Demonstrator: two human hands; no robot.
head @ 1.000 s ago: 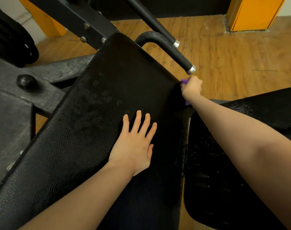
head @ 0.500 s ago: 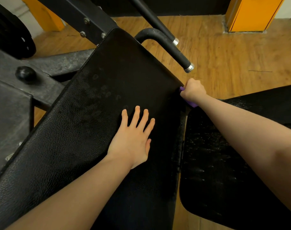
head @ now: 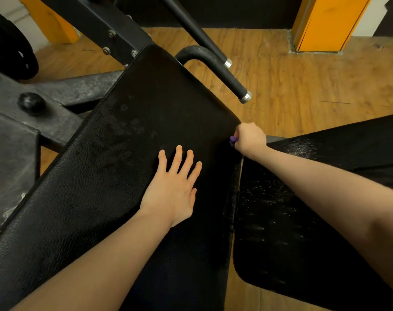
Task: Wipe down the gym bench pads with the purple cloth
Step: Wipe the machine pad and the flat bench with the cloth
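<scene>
Here, in the head view, the long black back pad (head: 114, 176) of the bench runs from the lower left up toward the top centre, its near end cut off by the bottom edge of the picture. The left hand (head: 175, 189) lies flat on this pad, near its right edge, fingers straight and slightly spread, holding nothing. Faint round smudges mark the leather just above and left of the fingertips.

At the pad's right edge, close to its far right corner, the right hand (head: 250, 138) is curled into a fist around the purple cloth (head: 232, 139). Only a small purple scrap shows at the left side of the fist, touching the pad's side; the rest of the cloth is hidden inside the hand, so its shape and size cannot be told. The right forearm crosses over the seat pad (head: 292, 232), which lies to the right of the back pad with a narrow gap between them. Pale specks dot the seat's surface; its right side runs out of the picture, and part is covered by the arm.

Beyond the far right corner, a curved black handle (head: 222, 70) with a metal end cap juts over the wooden floor (head: 303, 86). The dark steel frame (head: 56, 104) sits left of the pad, partly cut off, with a round black knob (head: 30, 103) on it. An orange post (head: 325, 21) stands at the top right, its top out of view.
</scene>
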